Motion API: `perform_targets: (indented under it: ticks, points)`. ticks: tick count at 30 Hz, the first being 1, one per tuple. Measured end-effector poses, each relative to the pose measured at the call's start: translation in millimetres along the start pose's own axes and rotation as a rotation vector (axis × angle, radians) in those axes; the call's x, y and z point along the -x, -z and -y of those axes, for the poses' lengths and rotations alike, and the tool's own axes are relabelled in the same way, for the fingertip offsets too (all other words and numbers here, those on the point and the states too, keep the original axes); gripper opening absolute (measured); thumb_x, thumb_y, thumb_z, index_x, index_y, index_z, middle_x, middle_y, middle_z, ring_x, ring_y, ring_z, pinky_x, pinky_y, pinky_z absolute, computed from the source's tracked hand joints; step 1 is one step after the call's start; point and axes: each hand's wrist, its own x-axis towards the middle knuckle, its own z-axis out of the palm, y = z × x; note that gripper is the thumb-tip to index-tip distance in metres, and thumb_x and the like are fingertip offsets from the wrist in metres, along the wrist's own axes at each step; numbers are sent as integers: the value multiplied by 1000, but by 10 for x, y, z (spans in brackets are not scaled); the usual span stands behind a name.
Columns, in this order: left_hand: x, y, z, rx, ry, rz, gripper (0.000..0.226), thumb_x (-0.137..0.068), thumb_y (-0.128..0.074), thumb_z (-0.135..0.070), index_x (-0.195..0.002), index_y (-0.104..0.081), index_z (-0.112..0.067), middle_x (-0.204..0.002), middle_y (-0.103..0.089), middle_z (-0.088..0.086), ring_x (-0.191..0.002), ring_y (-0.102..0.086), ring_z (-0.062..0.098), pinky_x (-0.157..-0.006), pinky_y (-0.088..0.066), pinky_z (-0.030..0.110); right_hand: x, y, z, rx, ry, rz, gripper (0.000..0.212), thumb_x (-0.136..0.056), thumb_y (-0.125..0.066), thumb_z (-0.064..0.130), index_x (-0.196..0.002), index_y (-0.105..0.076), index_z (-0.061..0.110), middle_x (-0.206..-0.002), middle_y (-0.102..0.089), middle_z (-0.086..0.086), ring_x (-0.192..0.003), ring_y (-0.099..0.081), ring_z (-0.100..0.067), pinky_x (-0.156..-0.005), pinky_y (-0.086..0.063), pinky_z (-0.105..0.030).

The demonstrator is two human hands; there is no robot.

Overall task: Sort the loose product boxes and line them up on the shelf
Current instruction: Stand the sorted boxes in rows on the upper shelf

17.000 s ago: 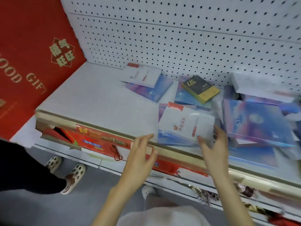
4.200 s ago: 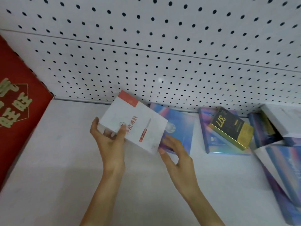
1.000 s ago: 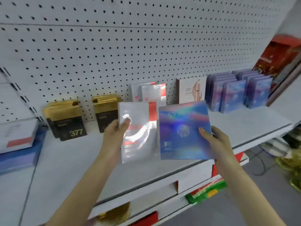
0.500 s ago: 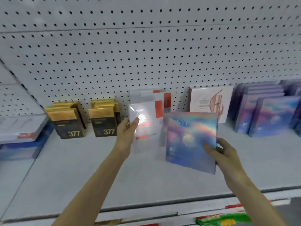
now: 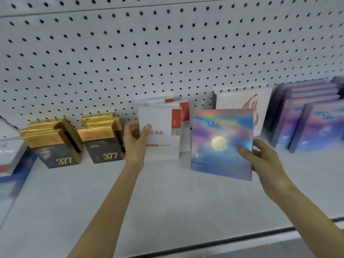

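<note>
the left hand (image 5: 134,144) gripped a white box (image 5: 161,135) by its left edge, thumb across the front face and the other fingers (image 5: 130,128) curled behind it. the box stood upright at the front of a row of like white boxes (image 5: 183,112) that ran back from the fingers to the pegboard (image 5: 167,53); whether its bottom edge touched the shelf (image 5: 167,202) could not be told. just left of the knuckles stood two stacks of gold boxes (image 5: 104,140) marked 377.

the right hand (image 5: 264,161) held a blue box (image 5: 222,144) by its lower right corner, thumb on the front and fingers wrapped behind. the box was upright, slightly tilted, lifted clear of the shelf, just right of the white box and apart from it. behind it, past the fingertips, a pale box (image 5: 260,103) leaned at the pegboard. right of the hand stood a row of matching blue boxes (image 5: 314,123).
</note>
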Motion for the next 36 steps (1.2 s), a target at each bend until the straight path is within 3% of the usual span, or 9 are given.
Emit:
perform_targets:
  ticks: [10,13,16,19,23,26,28,32,36]
  points:
    - [47,-109,180,31,25,-53,30,-85,-70,-22,-106,-49,-23,-114,-61,7,-103,-60,22,-82,-55,32,-157,3,-34,-42,1,11,22,-90,-63,16,-112,-64,16,-102,-73,-5,-90,-70,-25,-74,-52,-36]
    - [109,-83,83,-253,-120,-192,46,-82,-74,-24,-118,-46,-19,-119,-54,5,-108,-55,20,-94,-50,39,-145,65,-108,-59,-8,18,21,-90,-63,16,-111,-64,15,-101,-74,-7,-90,-70,-26,-75,-53,-37]
    - [356,-188,-89,-466,-390,-370,39,-87,-66,-12,-120,-48,-7,-119,-50,14,-109,-51,25,-94,-47,37,-101,225,-161,-111,-19,24,20,-88,-63,16,-108,-64,13,-98,-74,-9,-87,-70,-25,-73,-55,-34]
    - [705,-540,-217,-355,-530,-169,22,-91,-59,-6,-111,-51,-10,-106,-57,10,-92,-56,12,-83,-47,24,-90,479,-189,-152,-9,53,22,-89,-61,14,-112,-64,12,-101,-74,-7,-93,-70,-22,-78,-56,-31]
    - [1136,-1302,-160,-262,-156,323,21,-89,-63,-12,-105,-52,-20,-99,-61,-8,-77,-57,-13,-71,-45,10,-126,952,-260,-177,28,83,24,-87,-62,14,-111,-66,17,-104,-73,-5,-96,-67,-20,-86,-54,-33]
    - [1412,-1776,25,-351,-18,540,27,-73,-65,-39,-98,-56,-34,-85,-68,-19,-73,-63,-2,-67,-48,17,-193,1386,-308,-233,10,128,30,-84,-62,13,-114,-64,11,-105,-73,-6,-94,-69,-19,-77,-56,-27]
    - [1560,-2055,114,-362,-12,544,31,-67,-63,-42,-97,-56,-37,-84,-68,-24,-72,-64,3,-65,-49,16,-303,1708,-346,-232,4,149,26,-86,-64,13,-112,-63,8,-102,-73,-4,-92,-69,-16,-75,-55,-25]
    - [1851,-2653,202,-369,6,435,27,-74,-79,-19,-90,-59,-30,-82,-70,-16,-69,-65,3,-61,-49,13,-627,2374,-400,53,139,149,47,-74,-74,44,-102,-62,8,-83,-60,-15,-77,-53,-23,-72,-43,-38]
    - [2013,-3225,257,-384,-39,322,32,-73,-76,2,-81,-59,-23,-69,-69,-12,-67,-62,-6,-58,-43,5,-1033,2855,-479,307,225,63,17,-81,-75,20,-94,-64,20,-83,-62,-4,-73,-57,-23,-64,-46,-19]
